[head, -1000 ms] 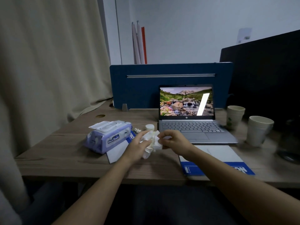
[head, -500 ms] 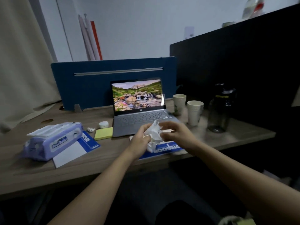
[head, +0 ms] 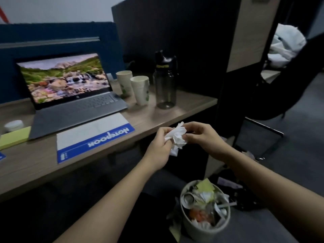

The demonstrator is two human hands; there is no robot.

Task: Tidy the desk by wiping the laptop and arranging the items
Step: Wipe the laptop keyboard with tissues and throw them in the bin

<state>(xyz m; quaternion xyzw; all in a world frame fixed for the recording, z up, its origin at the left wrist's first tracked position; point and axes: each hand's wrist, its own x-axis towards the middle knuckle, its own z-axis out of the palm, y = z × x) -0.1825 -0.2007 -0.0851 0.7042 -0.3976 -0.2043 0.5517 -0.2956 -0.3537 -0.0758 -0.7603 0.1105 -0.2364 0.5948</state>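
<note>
Before us the wooden surface (head: pixel 157 118) carries the open laptop (head: pixel 70 95), its screen lit with a landscape, a blue-edged notebook (head: pixel 91 135) just in front of it, a dark water bottle (head: pixel 164 83) and two stacks of paper cups (head: pixel 140 90) to its right, and a yellow sticky pad (head: pixel 14 137) at its left. Down on the floor stands our full waste bin (head: pixel 205 214). Off the surface's front edge and above the bin, our left hand (head: pixel 161 146) and right hand (head: pixel 203 135) both hold a pinching grip on the crumpled white tissue (head: pixel 177 137) between them.
</note>
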